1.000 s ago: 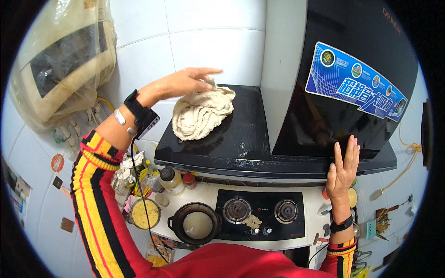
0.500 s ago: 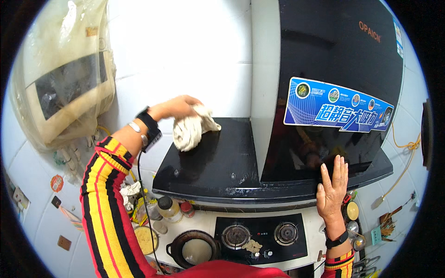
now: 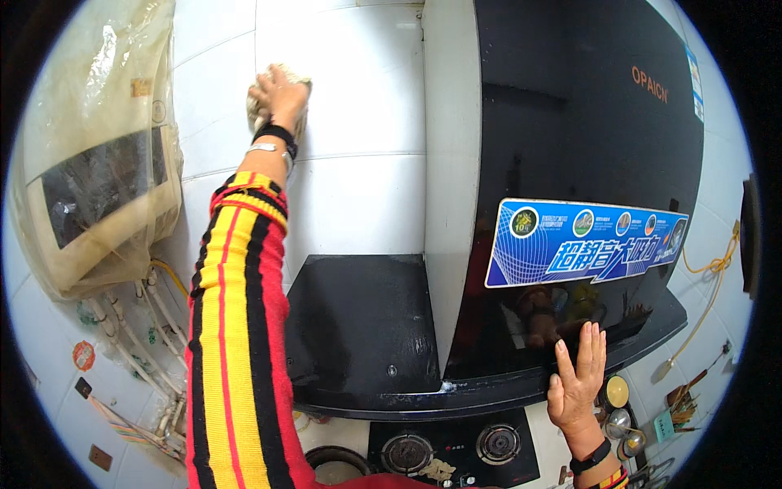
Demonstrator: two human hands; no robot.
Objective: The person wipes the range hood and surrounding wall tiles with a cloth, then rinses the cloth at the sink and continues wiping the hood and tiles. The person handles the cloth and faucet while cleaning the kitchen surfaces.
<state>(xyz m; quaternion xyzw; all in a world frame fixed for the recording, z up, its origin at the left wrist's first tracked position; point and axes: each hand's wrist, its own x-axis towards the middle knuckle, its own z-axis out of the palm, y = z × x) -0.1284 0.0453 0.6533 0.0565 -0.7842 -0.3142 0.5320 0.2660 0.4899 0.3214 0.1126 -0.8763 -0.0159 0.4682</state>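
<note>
My left hand (image 3: 285,99) is raised high on the white tiled wall (image 3: 350,106), its fingers closed over a crumpled off-white cloth (image 3: 303,84) pressed against the tiles. Part of the cloth is hidden under the hand. Lower and to the right, my right hand (image 3: 577,399) lies with outstretched fingers against the lower front of the black range hood (image 3: 570,155). It holds nothing. Between the two hands is the hood's flat black side ledge (image 3: 358,318), looking smeared or wet. A blue label (image 3: 586,243) sits on the hood's front, above my right hand.
A plastic-covered wall appliance (image 3: 106,179) hangs at left, with pipes (image 3: 134,342) below. Under the hood are a two-burner stove (image 3: 452,448) and a dark pan (image 3: 336,466). Utensils (image 3: 623,420) and a yellow cord (image 3: 709,301) hang at right.
My left hand has lifted the cloth off the hood's ledge, up and left onto the wall tiles. The view has tilted upward; my right hand stays on the hood.
</note>
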